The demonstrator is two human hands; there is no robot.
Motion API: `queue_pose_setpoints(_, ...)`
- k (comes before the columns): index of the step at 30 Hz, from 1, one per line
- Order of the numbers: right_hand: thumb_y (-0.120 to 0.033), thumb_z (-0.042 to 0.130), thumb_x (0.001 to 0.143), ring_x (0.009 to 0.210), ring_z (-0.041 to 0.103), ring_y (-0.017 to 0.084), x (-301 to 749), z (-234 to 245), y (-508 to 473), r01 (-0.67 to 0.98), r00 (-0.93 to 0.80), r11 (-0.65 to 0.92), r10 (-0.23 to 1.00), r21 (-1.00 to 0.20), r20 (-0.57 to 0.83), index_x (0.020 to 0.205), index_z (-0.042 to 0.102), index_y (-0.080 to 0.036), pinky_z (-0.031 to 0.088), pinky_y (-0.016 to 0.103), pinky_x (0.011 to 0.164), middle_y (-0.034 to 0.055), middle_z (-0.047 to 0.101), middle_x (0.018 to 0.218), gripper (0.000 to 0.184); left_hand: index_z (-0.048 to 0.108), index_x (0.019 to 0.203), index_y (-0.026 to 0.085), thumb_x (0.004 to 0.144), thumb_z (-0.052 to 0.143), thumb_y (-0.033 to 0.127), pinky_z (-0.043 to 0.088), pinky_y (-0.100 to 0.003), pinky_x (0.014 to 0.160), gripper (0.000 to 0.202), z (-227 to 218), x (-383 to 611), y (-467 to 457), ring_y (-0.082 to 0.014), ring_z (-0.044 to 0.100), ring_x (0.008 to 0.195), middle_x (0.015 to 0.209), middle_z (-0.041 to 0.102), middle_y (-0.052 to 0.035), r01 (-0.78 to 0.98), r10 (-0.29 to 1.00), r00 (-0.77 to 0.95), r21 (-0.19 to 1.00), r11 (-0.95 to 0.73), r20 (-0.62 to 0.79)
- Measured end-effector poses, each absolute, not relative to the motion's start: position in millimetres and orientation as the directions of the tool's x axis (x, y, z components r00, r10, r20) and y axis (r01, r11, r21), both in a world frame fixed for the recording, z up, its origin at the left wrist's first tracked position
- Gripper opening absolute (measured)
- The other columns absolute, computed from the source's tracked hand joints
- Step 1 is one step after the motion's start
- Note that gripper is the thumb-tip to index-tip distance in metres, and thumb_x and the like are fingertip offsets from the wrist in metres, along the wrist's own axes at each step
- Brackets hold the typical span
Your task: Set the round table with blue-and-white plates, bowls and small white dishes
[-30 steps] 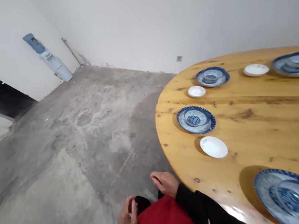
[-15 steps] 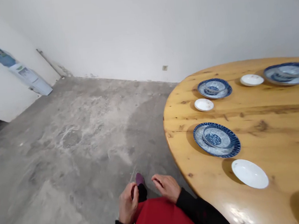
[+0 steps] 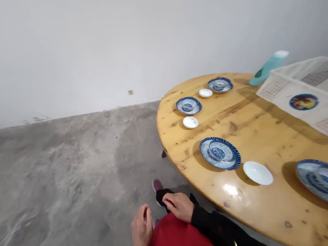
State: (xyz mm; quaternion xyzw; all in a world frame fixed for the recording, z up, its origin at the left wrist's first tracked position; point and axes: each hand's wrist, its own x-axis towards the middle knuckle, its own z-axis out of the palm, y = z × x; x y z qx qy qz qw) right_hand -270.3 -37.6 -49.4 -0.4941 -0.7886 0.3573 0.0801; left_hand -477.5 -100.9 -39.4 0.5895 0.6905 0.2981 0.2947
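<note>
My left hand hangs low in front of the red garment, its fingers loosely curled and nothing visible in them. My right hand is beside it, also curled and holding nothing that shows, close to the edge of the wooden table. The nearest tableware to it is a blue-and-white plate with a clear bowl on it, and a white bowl to its right. Neither hand touches the table or the dishes.
Another blue-rimmed plate lies at the right. Farther back are two more plates and small white dishes. A white box with lattice panels and a tilted-looking teal cylinder stand at the right. Grey concrete floor lies left.
The view has swung right: the water dispenser has left the frame, and the white box and teal cylinder have come in. Both hands stay low and curled, holding nothing visible.
</note>
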Motion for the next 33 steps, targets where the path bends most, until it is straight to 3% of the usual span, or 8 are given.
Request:
queue_pose_setpoints(5, -0.026, 0.046, 0.100, 0.085, 0.072, 0.018, -305, -62, 31, 0.718, -0.498, 0.259, 0.840, -0.646, -0.216, 0.099, 0.069, -0.023, 0.040, 0.027, 0.074, 0.0040, 0.078, 0.091, 0.024, 0.073, 0.100, 0.023, 0.101, 0.042, 0.049, 0.059, -0.027, 0.070, 0.041, -43, -503, -36, -0.0187, 0.076, 0.076, 0.092, 0.080, -0.0084, 0.672, 0.999, -0.022, 0.740, 0.032, -0.023)
queue_pose_setpoints(10, -0.027, 0.045, 0.102, 0.087, 0.072, 0.020, -350, -49, 129, 0.641, -0.588, 0.321, 0.789, -0.698, -0.177, 0.104, 0.069, -0.022, 0.040, 0.027, 0.074, 0.0066, 0.078, 0.096, 0.025, 0.072, 0.099, 0.022, 0.097, 0.043, 0.066, 0.061, -0.027, 0.068, 0.053, -30, -559, 32, -0.0197, 0.077, 0.072, 0.085, 0.079, -0.0079, 0.672, 0.967, -0.251, 0.710, 0.212, -0.051)
queue_pose_setpoints(14, -0.027, 0.047, 0.102, 0.087, 0.072, 0.020, -368, -42, 195, 0.642, -0.565, 0.303, 0.808, -0.704, -0.168, 0.105, 0.070, -0.023, 0.040, 0.028, 0.073, 0.0067, 0.078, 0.097, 0.024, 0.070, 0.100, 0.022, 0.096, 0.042, 0.069, 0.061, -0.028, 0.069, 0.055, -23, -579, 85, -0.0199, 0.077, 0.074, 0.083, 0.078, -0.0071, 0.633, 0.939, -0.324, 0.712, 0.305, -0.115)
queue_pose_setpoints(19, -0.026, 0.044, 0.103, 0.087, 0.072, 0.020, -374, -43, 241, 0.660, -0.550, 0.275, 0.811, -0.699, -0.200, 0.107, 0.069, -0.022, 0.040, 0.027, 0.073, 0.0065, 0.078, 0.098, 0.026, 0.069, 0.103, 0.023, 0.097, 0.042, 0.059, 0.060, -0.027, 0.072, 0.045, -24, -581, 145, -0.0174, 0.075, 0.074, 0.084, 0.078, -0.0049, 0.653, 0.953, -0.195, 0.695, 0.303, -0.232)
queue_pose_setpoints(25, -0.026, 0.041, 0.104, 0.092, 0.073, 0.019, -373, -50, 274, 0.686, -0.443, 0.137, 0.858, -0.715, -0.260, 0.107, 0.069, -0.023, 0.042, 0.027, 0.075, 0.0062, 0.079, 0.103, 0.029, 0.067, 0.101, 0.023, 0.097, 0.044, 0.050, 0.058, -0.028, 0.074, 0.036, -17, -586, 243, -0.0186, 0.076, 0.081, 0.090, 0.079, -0.0056, 0.673, 0.951, 0.032, 0.710, 0.207, -0.307)
queue_pose_setpoints(29, -0.024, 0.040, 0.103, 0.092, 0.073, 0.020, -377, -55, 316, 0.728, -0.269, 0.023, 0.929, -0.685, -0.255, 0.104, 0.069, -0.021, 0.043, 0.027, 0.076, 0.0075, 0.078, 0.101, 0.029, 0.069, 0.101, 0.023, 0.096, 0.044, 0.051, 0.057, -0.028, 0.073, 0.038, -19, -593, 329, -0.0186, 0.075, 0.077, 0.088, 0.078, -0.0055, 0.684, 0.932, 0.230, 0.728, 0.049, -0.279)
queue_pose_setpoints(33, -0.024, 0.042, 0.102, 0.095, 0.073, 0.020, -395, -47, 374, 0.747, -0.086, -0.076, 0.974, -0.660, -0.209, 0.105, 0.069, -0.020, 0.043, 0.027, 0.077, 0.0084, 0.078, 0.102, 0.028, 0.069, 0.102, 0.022, 0.096, 0.042, 0.054, 0.059, -0.031, 0.077, 0.043, -26, -617, 419, -0.0213, 0.077, 0.087, 0.098, 0.080, -0.0080, 0.665, 0.912, 0.352, 0.742, -0.084, -0.211)
